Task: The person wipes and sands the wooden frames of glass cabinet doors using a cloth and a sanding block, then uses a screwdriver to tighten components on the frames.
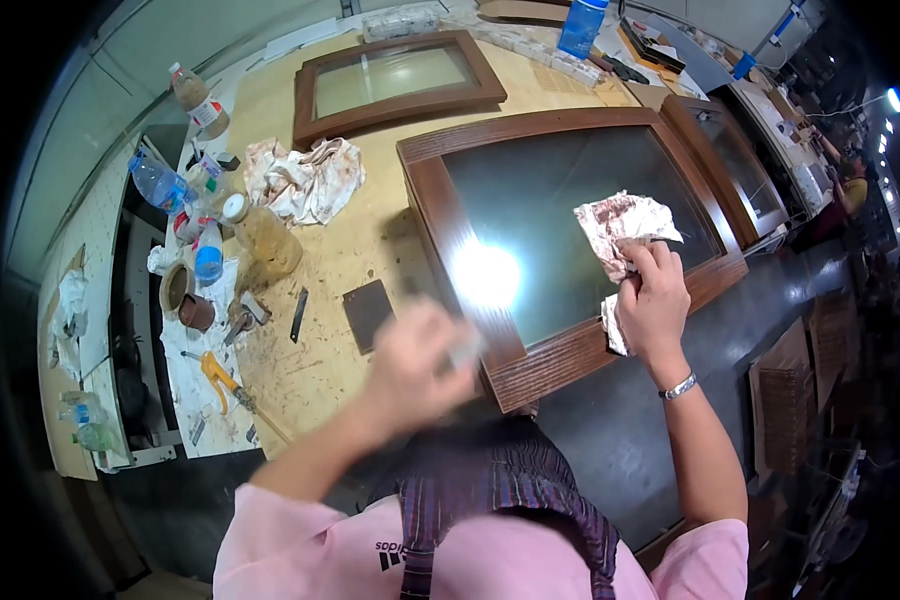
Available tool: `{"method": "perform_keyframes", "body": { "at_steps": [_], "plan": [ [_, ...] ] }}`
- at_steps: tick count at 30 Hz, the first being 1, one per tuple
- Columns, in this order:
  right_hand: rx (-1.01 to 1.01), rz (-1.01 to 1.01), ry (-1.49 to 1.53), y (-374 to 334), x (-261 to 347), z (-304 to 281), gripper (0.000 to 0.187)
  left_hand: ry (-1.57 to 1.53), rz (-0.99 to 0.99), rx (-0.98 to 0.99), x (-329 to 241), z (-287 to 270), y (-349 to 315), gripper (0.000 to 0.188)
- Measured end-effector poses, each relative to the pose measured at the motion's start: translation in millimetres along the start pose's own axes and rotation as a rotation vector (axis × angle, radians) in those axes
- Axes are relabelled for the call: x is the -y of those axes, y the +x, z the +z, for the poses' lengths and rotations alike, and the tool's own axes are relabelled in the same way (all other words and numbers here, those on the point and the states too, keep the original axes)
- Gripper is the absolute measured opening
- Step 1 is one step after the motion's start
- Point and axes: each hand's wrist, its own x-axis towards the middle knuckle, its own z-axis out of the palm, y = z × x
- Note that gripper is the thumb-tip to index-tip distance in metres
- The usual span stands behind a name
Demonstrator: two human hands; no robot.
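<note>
A brown wooden cabinet door [530,375] with a dark glass panel [530,200] lies in front of me, its near right corner jutting past the table edge. My right hand [657,295] pinches a stained white rag [625,225] over the right part of the glass. One end of the cloth hangs below the fingers, by the near rail. Blurred by motion, my left hand [420,365] is curled over the door's near left corner. Something small and pale shows at its fingers, too smeared to name.
A smaller glazed frame [400,85] lies at the back, another frame [725,165] at the right. To the left are a crumpled rag [305,180], several bottles, a jar [268,238], a dark sanding sheet [370,315] and a yellow-handled tool [215,378]. A blue bottle [582,28] stands far back.
</note>
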Motion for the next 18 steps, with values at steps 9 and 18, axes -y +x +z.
{"method": "perform_keyframes", "body": {
  "at_steps": [9, 18],
  "plan": [
    [0.010, -0.045, 0.003, -3.7, -9.4, 2.3, 0.028, 0.100, -0.117, -0.124, -33.0, 7.1, -9.6, 0.032],
    [-0.033, -0.131, 0.091, -6.8, -15.5, 2.1, 0.031, 0.054, -0.312, -0.057, -81.5, -10.0, -47.1, 0.034]
  ]
}}
